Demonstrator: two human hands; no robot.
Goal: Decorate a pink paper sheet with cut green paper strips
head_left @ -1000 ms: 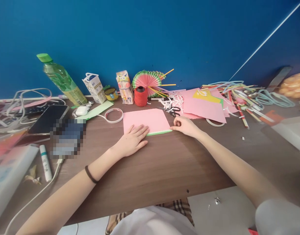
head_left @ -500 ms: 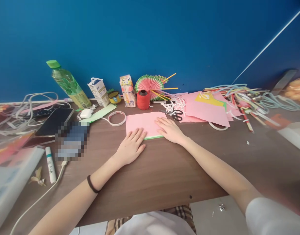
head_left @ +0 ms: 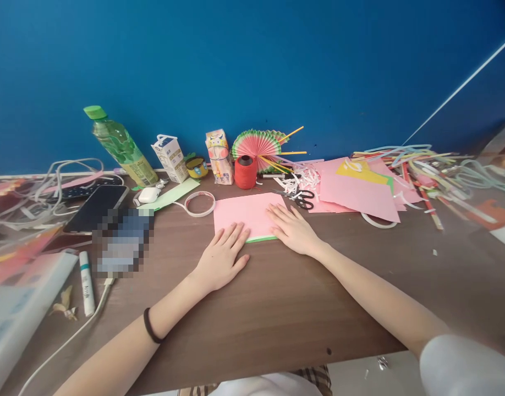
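Note:
Flat on the brown table lies a pink sheet of paper, a green edge showing along its near side. My left hand rests on its near left corner, fingers stretched out and the thumb on the tabletop. On the right side of the sheet my right hand lies flat with its fingers spread. Neither hand grips anything. Just beyond my right fingers are black-handled scissors. A roll of tape sits left of the sheet, and a red spool of thread stands behind it.
Along the blue wall stand a green-capped bottle, a milk carton and a pink-and-green paper fan. More pink paper and paper strips lie to the right. A phone, cables and a marker are on the left.
The view has shifted slightly, so everything sits a little lower and further right. Both hands stay flat on the pink paper with hardly any movement.

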